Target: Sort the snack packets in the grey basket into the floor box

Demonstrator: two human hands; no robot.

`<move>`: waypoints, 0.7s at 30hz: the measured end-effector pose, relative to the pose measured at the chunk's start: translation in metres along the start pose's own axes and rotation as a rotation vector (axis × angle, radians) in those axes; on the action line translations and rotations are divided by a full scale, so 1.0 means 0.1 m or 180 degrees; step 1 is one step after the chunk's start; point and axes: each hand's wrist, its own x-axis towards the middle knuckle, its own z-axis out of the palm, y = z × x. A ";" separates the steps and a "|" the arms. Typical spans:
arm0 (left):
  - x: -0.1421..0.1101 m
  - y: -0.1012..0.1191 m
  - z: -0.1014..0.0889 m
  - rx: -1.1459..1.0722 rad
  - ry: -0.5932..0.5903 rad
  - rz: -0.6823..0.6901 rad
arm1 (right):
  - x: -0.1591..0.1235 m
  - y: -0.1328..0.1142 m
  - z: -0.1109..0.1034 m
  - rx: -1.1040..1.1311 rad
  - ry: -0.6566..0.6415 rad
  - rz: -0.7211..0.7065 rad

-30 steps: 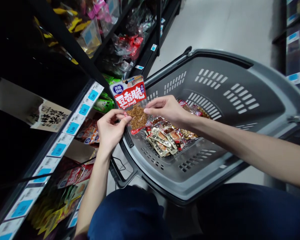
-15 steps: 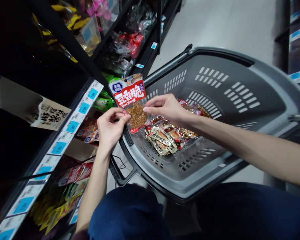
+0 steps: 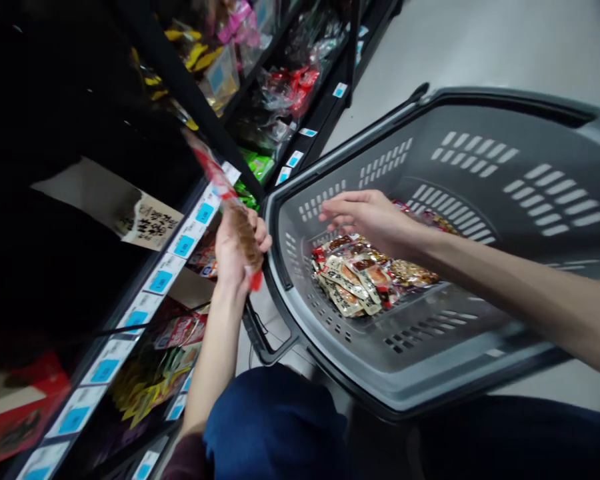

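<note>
My left hand [image 3: 233, 250] is closed around a red-topped snack packet [image 3: 244, 233], which is turned nearly edge-on and blurred by motion. It is in front of the shelf's price strip, just left of the basket rim. My right hand [image 3: 363, 217] hovers over the inside of the grey shopping basket [image 3: 380, 370], its fingers loosely bent and apart, with nothing visible in them. Below it in the basket lie several cream-coloured snack packets [image 3: 347, 283] and, partly hidden by my right forearm, other shiny red and brown packets [image 3: 410, 272].
A black shelf with blue-and-white price labels [image 3: 184, 245] runs along the left. Bagged snacks [image 3: 293, 87] fill the shelf at the back, and yellow packets [image 3: 140, 400] lie on a lower level. A torn cardboard piece [image 3: 153, 220] sticks out. The basket handle [image 3: 267, 343] is by my knee.
My right hand has let go of the snack packet. My left hand has turned the packet edge-on and carried it toward the shelf. The view has shifted left.
</note>
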 end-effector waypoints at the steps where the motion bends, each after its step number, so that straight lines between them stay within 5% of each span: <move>1: -0.03 0.06 0.00 -0.0290 -0.0081 -0.0273 | 0.00 0.00 0.00 0.0002 0.0022 0.0048; 7: -0.15 0.22 -0.04 -0.0605 0.0155 -0.0758 | -0.02 0.01 0.02 0.0027 0.0061 0.0250; 15: -0.15 0.19 -0.06 -0.0957 -0.0146 -0.0881 | 0.02 0.07 0.01 -0.0084 0.0245 0.0343; 21: -0.15 0.24 -0.02 -0.0964 -0.0015 -0.1081 | 0.00 0.06 0.01 -0.0151 0.0275 0.0394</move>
